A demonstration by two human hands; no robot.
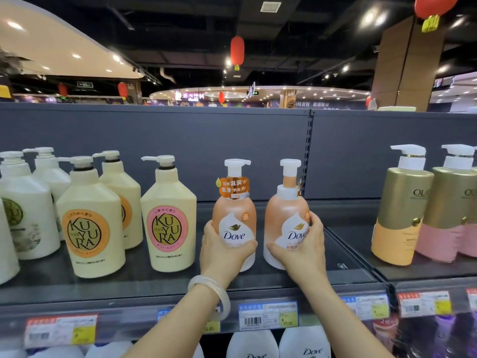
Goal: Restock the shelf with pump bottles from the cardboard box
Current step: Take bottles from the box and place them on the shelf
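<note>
Two orange-and-white Dove pump bottles stand upright side by side on the dark top shelf (343,257). My left hand (222,250) wraps the lower part of the left Dove bottle (234,213), which carries an orange neck tag. My right hand (303,249) grips the lower part of the right Dove bottle (286,215). A pale bangle sits on my left wrist. The cardboard box is out of view.
Cream Kuyura pump bottles (169,223) stand in rows to the left. Gold Olay pump bottles (402,208) stand to the right, past a shelf divider. Price tags (268,316) line the shelf edge. White Dove bottles (304,344) fill the shelf below.
</note>
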